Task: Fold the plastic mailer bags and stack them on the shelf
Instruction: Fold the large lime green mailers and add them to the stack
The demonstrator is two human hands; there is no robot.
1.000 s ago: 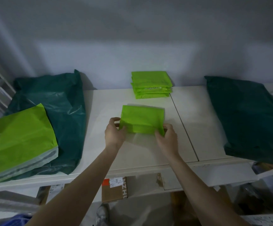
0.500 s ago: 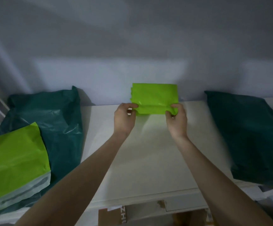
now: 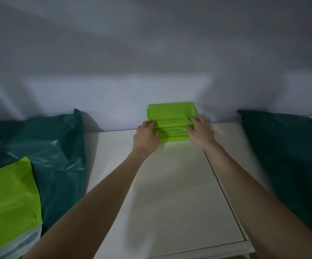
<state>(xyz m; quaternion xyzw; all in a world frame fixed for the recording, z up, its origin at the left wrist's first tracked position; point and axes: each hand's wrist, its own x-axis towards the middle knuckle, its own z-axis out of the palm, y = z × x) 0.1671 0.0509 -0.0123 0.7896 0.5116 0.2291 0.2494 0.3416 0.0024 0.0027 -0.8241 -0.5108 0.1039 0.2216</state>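
Gleaming lime-green folded mailer stack (image 3: 171,116) between hands

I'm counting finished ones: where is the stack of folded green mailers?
Head view: the folded stack sits at the shelf's back centre against the wall, between both hands.

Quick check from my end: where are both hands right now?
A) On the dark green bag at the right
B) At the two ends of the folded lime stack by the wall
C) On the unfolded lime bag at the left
B: the left hand and right hand hold opposite ends of the folded lime stack at the wall.
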